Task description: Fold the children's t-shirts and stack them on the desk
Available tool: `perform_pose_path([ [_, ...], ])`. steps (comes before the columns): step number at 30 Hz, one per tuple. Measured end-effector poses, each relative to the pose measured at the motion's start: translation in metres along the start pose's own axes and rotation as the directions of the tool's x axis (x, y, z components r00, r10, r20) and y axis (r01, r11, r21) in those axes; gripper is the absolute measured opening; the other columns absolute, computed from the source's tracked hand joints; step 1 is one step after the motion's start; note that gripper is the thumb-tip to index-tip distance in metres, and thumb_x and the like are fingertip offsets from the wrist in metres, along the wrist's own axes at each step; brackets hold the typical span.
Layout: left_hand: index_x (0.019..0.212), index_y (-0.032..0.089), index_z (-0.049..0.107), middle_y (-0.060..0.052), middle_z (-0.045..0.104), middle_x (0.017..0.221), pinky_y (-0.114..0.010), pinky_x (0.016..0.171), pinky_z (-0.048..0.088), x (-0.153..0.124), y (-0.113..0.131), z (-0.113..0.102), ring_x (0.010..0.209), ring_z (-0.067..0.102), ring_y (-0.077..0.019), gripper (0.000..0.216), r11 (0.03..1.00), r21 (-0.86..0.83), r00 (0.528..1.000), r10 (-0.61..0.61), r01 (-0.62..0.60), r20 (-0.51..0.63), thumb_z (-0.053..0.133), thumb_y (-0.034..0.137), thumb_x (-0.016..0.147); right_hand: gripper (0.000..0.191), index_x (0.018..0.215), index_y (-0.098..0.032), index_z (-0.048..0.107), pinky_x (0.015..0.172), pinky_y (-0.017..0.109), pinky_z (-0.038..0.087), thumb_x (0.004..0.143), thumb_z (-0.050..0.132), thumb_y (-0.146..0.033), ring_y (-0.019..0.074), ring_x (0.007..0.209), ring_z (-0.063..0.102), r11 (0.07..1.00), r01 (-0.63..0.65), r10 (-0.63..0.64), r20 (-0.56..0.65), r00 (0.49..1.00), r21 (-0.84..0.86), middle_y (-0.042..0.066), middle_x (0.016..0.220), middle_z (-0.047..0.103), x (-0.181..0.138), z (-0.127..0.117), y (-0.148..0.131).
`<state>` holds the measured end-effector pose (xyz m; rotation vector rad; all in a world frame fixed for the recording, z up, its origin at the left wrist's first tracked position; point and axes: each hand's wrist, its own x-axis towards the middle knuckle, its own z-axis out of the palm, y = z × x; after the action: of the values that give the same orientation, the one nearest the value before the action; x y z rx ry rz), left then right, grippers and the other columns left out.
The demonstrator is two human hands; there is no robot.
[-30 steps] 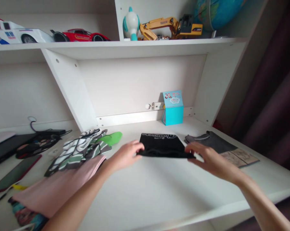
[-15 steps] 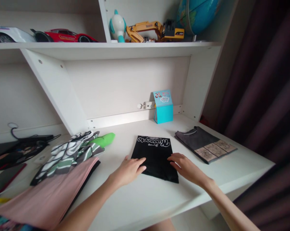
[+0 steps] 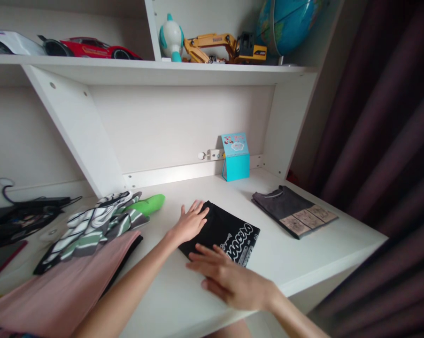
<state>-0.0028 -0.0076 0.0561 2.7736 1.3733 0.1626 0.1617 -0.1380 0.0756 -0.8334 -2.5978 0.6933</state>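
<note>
1. Near the front edge of the desk (image 3: 303,263), a folded black shirt (image 3: 235,232) is laid flat, white lettering at its right end.
2. The left hand (image 3: 189,224) is pressed flat on the shirt's left corner, fingers (image 3: 198,210) spread open, nothing gripped.
3. The right hand (image 3: 233,280) is held open at the shirt's near edge, fingers (image 3: 206,251) outstretched over the cloth; contact cannot be told.

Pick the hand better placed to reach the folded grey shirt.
Right, likely: right hand is on the folded grey shirt's side; left hand lies flat on the folded black printed shirt, farther left.
</note>
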Motion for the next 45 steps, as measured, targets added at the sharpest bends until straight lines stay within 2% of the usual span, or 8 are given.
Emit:
perform_pose_path([
  [4,0.142,0.017,0.017,-0.013,0.011,0.148,-0.052,0.103,0.021,-0.038,-0.009,0.009,0.136,0.008,-0.0266,0.062,0.983,-0.104,0.989,-0.144,0.148,0.046,0.021,0.050,0.090,0.046,0.137,-0.018,0.034,0.105,0.047,0.024,0.093,0.031,-0.031,0.0220,0.133,0.019,0.927,-0.346,0.295,-0.291,0.910,-0.145,0.009,0.143,0.029,-0.016,-0.028,0.052],
  [8,0.141,0.014,0.020,-0.014,0.015,0.147,-0.048,0.105,0.017,-0.049,-0.016,0.034,0.135,0.008,-0.0287,0.069,0.984,-0.080,0.986,-0.157,0.162,0.062,0.021,0.058,0.087,0.054,0.139,-0.016,0.029,0.103,0.050,0.025,0.091,0.034,-0.041,0.0277,0.134,0.015,0.777,-0.552,0.491,-0.257,0.833,-0.304,0.012,0.145,0.023,-0.015,-0.001,0.091],
  [13,0.139,0.021,0.026,-0.009,0.023,0.146,-0.046,0.105,0.017,-0.016,-0.027,0.039,0.135,0.013,-0.0241,0.053,0.997,-0.037,0.997,-0.067,0.066,-0.024,0.020,0.046,0.092,0.058,0.138,-0.013,0.031,0.100,0.050,0.028,0.089,0.039,-0.043,0.0328,0.131,0.021,0.665,-0.649,0.533,-0.375,0.759,-0.369,0.018,0.141,0.029,-0.015,0.030,0.078],
  [22,0.132,0.009,0.033,-0.021,0.052,0.116,-0.040,0.086,0.040,0.000,-0.014,0.018,0.109,0.049,-0.0306,0.057,0.930,-0.077,0.929,-0.364,0.360,-0.059,0.038,0.041,0.086,0.030,0.105,-0.013,0.056,0.077,0.033,0.042,0.088,0.042,-0.033,0.0253,0.098,0.054,0.538,-0.815,0.654,-0.502,0.566,-0.218,0.015,0.100,0.061,-0.030,-0.014,0.086],
  [28,0.132,0.009,0.033,-0.013,0.058,0.100,-0.034,0.083,0.043,-0.033,-0.009,0.014,0.093,0.057,-0.0231,0.054,0.907,-0.310,0.954,-0.300,0.283,-0.007,0.042,0.029,0.082,0.026,0.100,-0.013,0.057,0.074,0.027,0.041,0.082,0.051,-0.031,0.0204,0.092,0.058,0.580,-0.800,0.666,-0.474,0.575,-0.155,0.011,0.095,0.062,-0.015,-0.018,0.116],
  [33,0.122,0.011,0.043,-0.005,0.061,0.085,-0.030,0.076,0.047,-0.036,-0.003,0.024,0.077,0.059,-0.0168,0.045,0.724,-0.624,0.949,-0.301,0.293,0.096,0.046,0.023,0.079,0.024,0.100,-0.013,0.057,0.073,0.026,0.040,0.079,0.053,-0.026,0.0198,0.090,0.059,0.613,-0.780,0.658,-0.462,0.594,-0.128,0.010,0.093,0.064,-0.004,-0.022,0.123],
  [40,0.130,0.016,0.037,-0.013,0.039,0.132,-0.032,0.074,0.051,-0.012,0.043,0.018,0.070,0.058,-0.0114,0.054,0.707,-0.694,0.935,-0.321,0.134,-0.147,0.048,0.016,0.076,0.028,0.110,-0.019,0.049,0.070,0.027,0.040,0.084,0.044,-0.022,0.0213,0.087,0.061,0.615,-0.780,0.620,-0.541,0.568,-0.115,0.007,0.095,0.065,-0.033,-0.052,0.122],
  [45,0.139,0.021,0.021,-0.011,0.018,0.145,-0.040,0.095,0.042,0.042,0.111,0.003,0.106,0.052,-0.0231,0.068,0.734,-0.678,0.957,-0.168,-0.040,-0.238,0.047,0.017,0.077,0.028,0.109,-0.023,0.052,0.068,0.030,0.042,0.082,0.046,-0.031,0.0251,0.086,0.061,0.484,-0.866,0.578,-0.696,0.426,-0.128,0.006,0.096,0.066,-0.103,-0.108,0.155],
])
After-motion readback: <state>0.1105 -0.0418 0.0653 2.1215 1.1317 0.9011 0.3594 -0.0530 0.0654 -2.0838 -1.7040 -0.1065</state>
